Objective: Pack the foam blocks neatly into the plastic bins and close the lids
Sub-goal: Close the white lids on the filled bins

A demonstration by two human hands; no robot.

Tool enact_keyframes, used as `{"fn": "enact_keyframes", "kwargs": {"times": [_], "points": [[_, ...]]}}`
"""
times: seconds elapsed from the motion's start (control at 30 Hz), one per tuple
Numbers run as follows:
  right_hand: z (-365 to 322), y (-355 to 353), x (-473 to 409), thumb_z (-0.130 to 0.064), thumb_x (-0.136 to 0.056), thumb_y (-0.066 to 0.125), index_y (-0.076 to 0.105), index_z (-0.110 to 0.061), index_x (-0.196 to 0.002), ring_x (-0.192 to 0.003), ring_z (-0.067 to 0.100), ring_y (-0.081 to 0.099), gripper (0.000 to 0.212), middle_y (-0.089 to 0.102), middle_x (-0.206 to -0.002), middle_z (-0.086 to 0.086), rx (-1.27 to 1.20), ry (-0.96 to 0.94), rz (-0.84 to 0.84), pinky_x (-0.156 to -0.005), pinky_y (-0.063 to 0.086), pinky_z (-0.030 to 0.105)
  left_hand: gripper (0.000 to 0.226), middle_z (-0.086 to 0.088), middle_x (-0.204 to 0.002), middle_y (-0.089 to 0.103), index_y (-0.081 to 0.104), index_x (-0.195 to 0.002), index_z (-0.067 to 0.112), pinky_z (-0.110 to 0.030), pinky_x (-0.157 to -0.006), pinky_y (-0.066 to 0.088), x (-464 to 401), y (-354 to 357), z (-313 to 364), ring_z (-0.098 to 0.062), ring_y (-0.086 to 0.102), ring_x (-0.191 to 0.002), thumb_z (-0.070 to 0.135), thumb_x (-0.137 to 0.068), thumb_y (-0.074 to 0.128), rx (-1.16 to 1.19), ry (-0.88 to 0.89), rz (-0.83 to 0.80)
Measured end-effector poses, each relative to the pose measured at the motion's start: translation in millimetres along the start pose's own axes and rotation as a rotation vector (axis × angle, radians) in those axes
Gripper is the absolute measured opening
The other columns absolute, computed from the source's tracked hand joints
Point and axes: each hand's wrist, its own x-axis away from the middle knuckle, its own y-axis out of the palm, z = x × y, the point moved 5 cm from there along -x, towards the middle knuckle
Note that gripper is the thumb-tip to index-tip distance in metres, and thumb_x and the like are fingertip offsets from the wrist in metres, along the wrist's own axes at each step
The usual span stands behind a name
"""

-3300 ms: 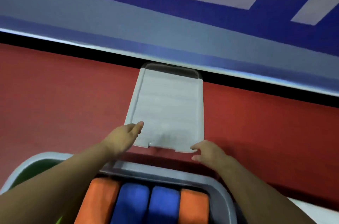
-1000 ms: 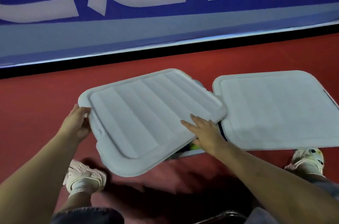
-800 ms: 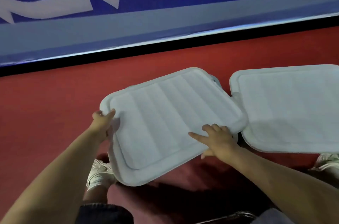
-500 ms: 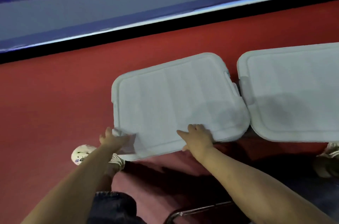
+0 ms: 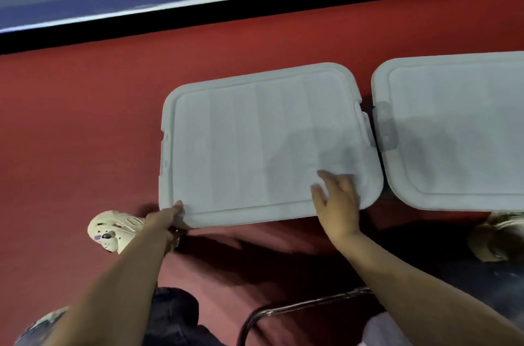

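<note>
Lid (image 5: 266, 144), tilted and skewed 1 s ago, now flat & squared mid-frame beside 2nd lid (image 5: 453, 130). Left hand (image 5: 167, 218) went from lid's left edge to near-left corner. Right hand (image 5: 337, 198) now flat on near-right corner.

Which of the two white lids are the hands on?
The left lid: the left hand is at its near corner, the right hand on top. The right lid is untouched.

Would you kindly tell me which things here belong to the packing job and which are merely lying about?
Job: left lid, gripped at its near corner by the left hand, right hand flat on it; right lid.

Lying about: metal chair frame, red floor.
</note>
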Motion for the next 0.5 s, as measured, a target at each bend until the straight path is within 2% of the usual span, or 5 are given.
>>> {"fn": "enact_keyframes", "kwargs": {"times": [0.07, 0.17, 0.27, 0.4, 0.5], "points": [[41.7, -24.9, -1.4, -0.033, -0.085, 0.065, 0.055, -0.013, -0.125, -0.114, 0.031, 0.050, 0.046, 0.048, -0.125, 0.015, -0.040, 0.372, 0.205, -0.097, 0.043, 0.044, 0.037, -0.015, -0.099, 0.063, 0.059, -0.106, -0.001, -0.040, -0.057, 0.055, -2.9, -0.3, 2.1, -0.033, 0.064, -0.084, 0.021, -0.081, 0.074, 0.038, -0.043, -0.046], [83.8, -30.7, -2.7, -0.035, -0.080, 0.071, 0.046, -0.001, -0.125, -0.109, 0.032, 0.052, 0.062, 0.049, -0.125, 0.022, -0.285, 0.789, 0.199, -0.091, 0.046, 0.040, 0.028, -0.011, -0.091, 0.059, 0.052, -0.113, 0.006, -0.043, -0.087, 0.050, -2.0, 6.8, 6.4, -0.028, 0.058, -0.081, 0.019, -0.091, 0.063, -0.010, -0.070, -0.117], [90.0, -21.9, -9.6, -0.022, -0.084, 0.069, 0.036, -0.005, -0.128, -0.098, 0.022, 0.056, 0.058, 0.055, -0.117, 0.014, -0.656, 0.843, 0.046, -0.087, 0.050, 0.037, 0.032, -0.011, -0.089, 0.060, 0.054, -0.115, 0.005, -0.047, -0.076, 0.049, -0.6, 6.3, 8.0, -0.029, 0.058, -0.078, 0.019, -0.089, 0.065, 0.016, -0.095, -0.151], [102.6, -19.7, -6.5, -0.016, -0.082, 0.073, 0.029, -0.015, -0.131, -0.105, 0.025, 0.060, 0.066, 0.052, -0.116, 0.007, -0.800, 0.909, -0.193, -0.083, 0.054, 0.038, 0.042, -0.009, -0.117, 0.061, 0.052, -0.127, 0.006, -0.050, -0.090, 0.048, -5.5, -4.5, 9.5, -0.031, 0.058, -0.107, 0.015, -0.088, 0.065, 0.061, -0.132, -0.157], [104.5, -14.6, 0.8, -0.014, -0.083, 0.071, 0.026, -0.014, -0.130, -0.101, 0.026, 0.061, 0.065, 0.050, -0.115, 0.006, -0.762, 0.876, -0.324, -0.077, 0.054, 0.038, 0.027, -0.011, -0.095, 0.061, 0.051, -0.116, 0.006, -0.049, -0.082, 0.048, 12.5, -9.3, 12.3, -0.029, 0.059, -0.086, 0.014, -0.092, 0.061, 0.054, -0.160, -0.160]]}}
